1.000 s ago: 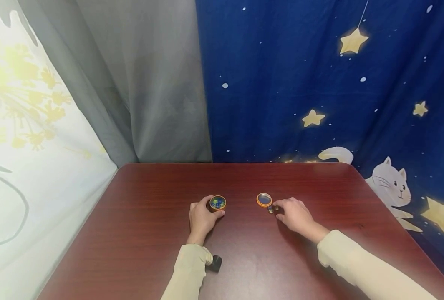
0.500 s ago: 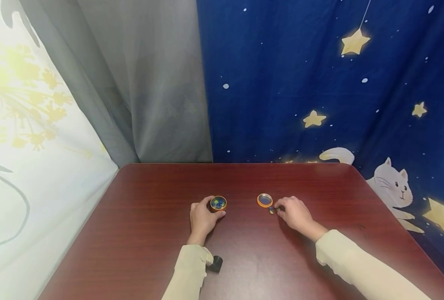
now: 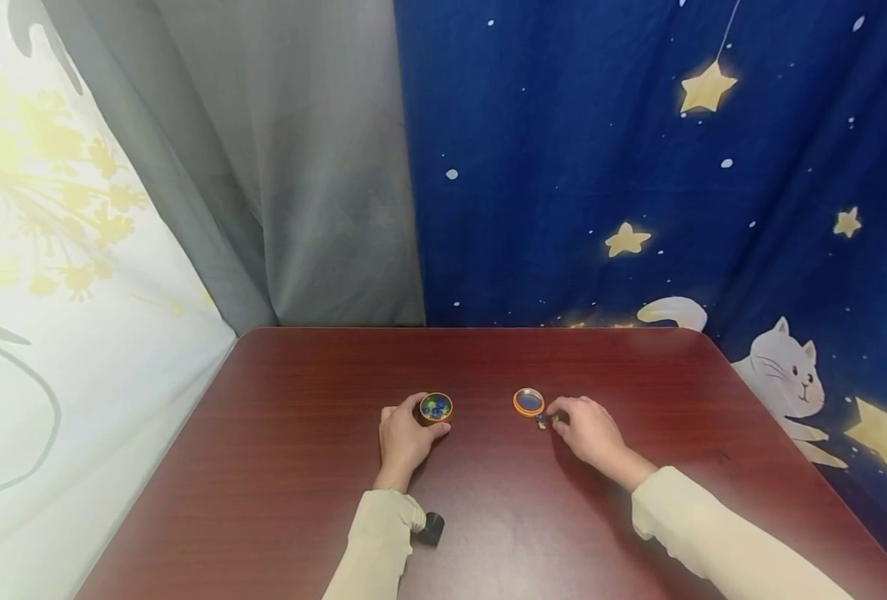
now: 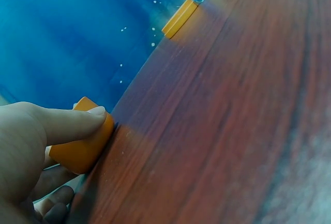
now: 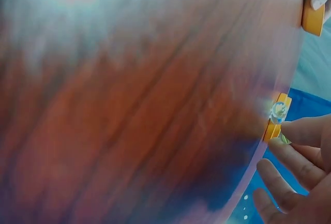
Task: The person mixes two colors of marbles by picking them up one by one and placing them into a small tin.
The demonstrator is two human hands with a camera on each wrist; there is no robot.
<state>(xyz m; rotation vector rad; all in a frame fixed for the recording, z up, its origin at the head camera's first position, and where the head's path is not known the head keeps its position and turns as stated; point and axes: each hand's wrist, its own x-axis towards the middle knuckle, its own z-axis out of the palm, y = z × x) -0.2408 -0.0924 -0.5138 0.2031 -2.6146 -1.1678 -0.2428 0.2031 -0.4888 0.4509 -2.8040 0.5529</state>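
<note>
My left hand [image 3: 404, 437] grips a small round orange tin [image 4: 85, 146], thumb on one side and fingers round the other. Blue and yellow-green glass marbles [image 3: 436, 407] fill its bottom. To the right on the table lies a round orange lid [image 3: 528, 402] with a clear or mirror-like middle. Beside the lid, my right hand [image 3: 592, 429] pinches a greenish marble [image 5: 285, 139] between thumb and forefinger, partly hidden by the fingertips. A bluish clear marble [image 5: 279, 111] sits against the lid's near edge, close to those fingers.
All of it rests on a glossy red-brown wooden table [image 3: 323, 367]. Behind the table hang a grey curtain [image 3: 331, 167] and a blue star-patterned curtain [image 3: 533, 167]. A black wrist camera [image 3: 432, 528] sticks out from the left sleeve.
My right fingers have drawn slightly right, away from the lid, and closed round the greenish marble. My left hand and the tin stay in place.
</note>
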